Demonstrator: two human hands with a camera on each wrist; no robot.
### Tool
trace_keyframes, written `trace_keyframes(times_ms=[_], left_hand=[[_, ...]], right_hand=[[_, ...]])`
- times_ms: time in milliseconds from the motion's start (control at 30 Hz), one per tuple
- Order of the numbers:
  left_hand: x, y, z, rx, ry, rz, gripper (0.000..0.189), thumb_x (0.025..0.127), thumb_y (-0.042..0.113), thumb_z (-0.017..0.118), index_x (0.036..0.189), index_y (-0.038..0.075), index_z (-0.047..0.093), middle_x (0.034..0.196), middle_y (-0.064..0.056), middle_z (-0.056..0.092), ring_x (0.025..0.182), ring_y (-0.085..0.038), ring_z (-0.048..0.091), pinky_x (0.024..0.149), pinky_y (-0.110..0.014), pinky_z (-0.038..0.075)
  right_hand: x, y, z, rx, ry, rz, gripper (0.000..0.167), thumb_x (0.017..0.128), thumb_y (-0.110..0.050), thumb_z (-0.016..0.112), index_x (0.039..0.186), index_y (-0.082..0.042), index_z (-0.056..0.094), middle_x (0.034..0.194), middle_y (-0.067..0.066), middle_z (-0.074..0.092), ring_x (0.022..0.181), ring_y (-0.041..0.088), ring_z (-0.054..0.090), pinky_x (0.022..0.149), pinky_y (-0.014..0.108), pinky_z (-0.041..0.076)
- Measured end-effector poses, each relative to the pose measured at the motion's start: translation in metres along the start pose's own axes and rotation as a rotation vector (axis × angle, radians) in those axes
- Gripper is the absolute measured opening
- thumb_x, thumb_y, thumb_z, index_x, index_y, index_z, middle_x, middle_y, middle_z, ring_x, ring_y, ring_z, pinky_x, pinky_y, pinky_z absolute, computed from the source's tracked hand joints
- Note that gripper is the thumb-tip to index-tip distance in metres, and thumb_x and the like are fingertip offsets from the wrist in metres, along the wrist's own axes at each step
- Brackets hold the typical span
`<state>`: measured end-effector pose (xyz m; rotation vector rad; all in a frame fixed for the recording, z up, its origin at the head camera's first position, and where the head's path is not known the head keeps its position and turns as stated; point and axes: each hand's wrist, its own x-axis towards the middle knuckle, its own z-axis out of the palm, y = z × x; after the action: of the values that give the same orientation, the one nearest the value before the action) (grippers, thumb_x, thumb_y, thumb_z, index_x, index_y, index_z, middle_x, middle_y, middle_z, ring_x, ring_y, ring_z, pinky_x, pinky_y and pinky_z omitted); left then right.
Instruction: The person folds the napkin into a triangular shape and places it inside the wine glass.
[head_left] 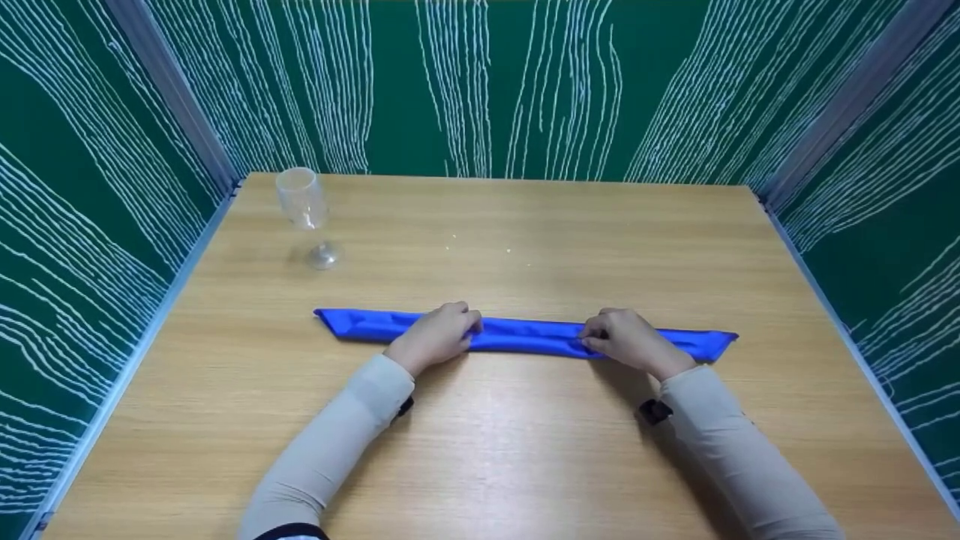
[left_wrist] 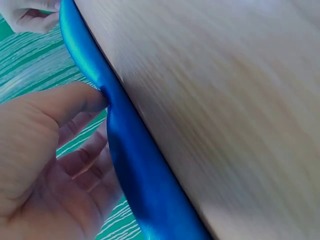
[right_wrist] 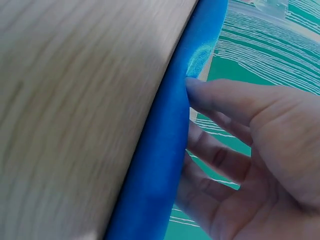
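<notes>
A shiny blue cloth (head_left: 525, 335), folded into a long narrow band with slanted, pointed ends, lies crosswise on the wooden table. Left of its middle, my left hand (head_left: 441, 331) pinches the band, the thumb (left_wrist: 82, 100) pressing its upper edge. My right hand (head_left: 626, 337) grips it right of the middle in the same way. In the right wrist view the thumb tip (right_wrist: 200, 90) dents the blue cloth (right_wrist: 155, 150), with the other fingers bent behind it. Between the two hands the band shows a lengthwise crease.
Toward the back left of the table (head_left: 487, 435) stands a clear stemmed glass (head_left: 304, 202), upright. Several tiny white specks dot the wood beyond the cloth. Green panels (head_left: 525, 90) with white wavy lines enclose the back and both sides.
</notes>
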<state>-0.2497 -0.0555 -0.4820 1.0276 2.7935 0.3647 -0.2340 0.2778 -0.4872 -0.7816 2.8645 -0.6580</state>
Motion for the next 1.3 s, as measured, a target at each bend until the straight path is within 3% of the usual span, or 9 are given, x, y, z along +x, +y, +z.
trace_keyframes(times_ms=[200, 333, 533, 767, 1300], left_hand=[[-0.003, -0.001, -0.002, 0.125, 0.093, 0.135, 0.015, 0.094, 0.007, 0.065, 0.107, 0.007, 0.074, 0.103, -0.007, 0.067, 0.098, -0.025, 0.063, 0.085, -0.035, 0.054], [-0.005, -0.001, -0.003, 0.159, 0.081, 0.176, 0.013, 0.093, 0.014, 0.066, 0.102, 0.008, 0.074, 0.097, -0.005, 0.067, 0.091, -0.022, 0.062, 0.082, -0.036, 0.054], [-0.007, -0.001, -0.003, 0.176, 0.031, 0.159, 0.018, 0.088, 0.02, 0.07, 0.103, 0.01, 0.072, 0.095, -0.003, 0.064, 0.089, -0.019, 0.059, 0.082, -0.038, 0.053], [-0.003, -0.002, -0.002, 0.169, 0.035, 0.148, 0.022, 0.094, 0.01, 0.062, 0.112, 0.004, 0.073, 0.106, -0.009, 0.069, 0.1, -0.025, 0.065, 0.089, -0.037, 0.054], [0.01, -0.008, -0.007, -0.028, -0.04, 0.06, 0.026, 0.098, 0.008, 0.055, 0.119, 0.0, 0.069, 0.108, -0.015, 0.066, 0.102, -0.029, 0.063, 0.095, -0.04, 0.049]], right_hand=[[0.0, -0.001, 0.001, -0.008, 0.016, -0.006, 0.007, 0.092, -0.008, 0.072, 0.096, -0.007, 0.078, 0.085, 0.001, 0.065, 0.074, 0.015, 0.06, 0.065, 0.033, 0.051], [-0.001, -0.002, 0.001, -0.004, 0.018, 0.006, 0.008, 0.092, -0.008, 0.072, 0.097, -0.007, 0.078, 0.085, 0.002, 0.065, 0.073, 0.015, 0.06, 0.065, 0.034, 0.052], [-0.002, -0.001, 0.001, -0.007, 0.034, -0.01, 0.007, 0.091, -0.006, 0.073, 0.096, -0.006, 0.078, 0.085, 0.003, 0.066, 0.074, 0.015, 0.06, 0.066, 0.035, 0.052], [-0.001, 0.002, 0.005, -0.006, 0.068, -0.002, 0.005, 0.09, -0.007, 0.073, 0.095, -0.004, 0.073, 0.08, 0.002, 0.062, 0.072, 0.016, 0.057, 0.065, 0.036, 0.049], [-0.003, 0.001, 0.006, -0.027, 0.058, 0.051, 0.005, 0.093, -0.011, 0.069, 0.091, -0.008, 0.067, 0.087, 0.004, 0.063, 0.079, 0.02, 0.059, 0.072, 0.042, 0.051]])
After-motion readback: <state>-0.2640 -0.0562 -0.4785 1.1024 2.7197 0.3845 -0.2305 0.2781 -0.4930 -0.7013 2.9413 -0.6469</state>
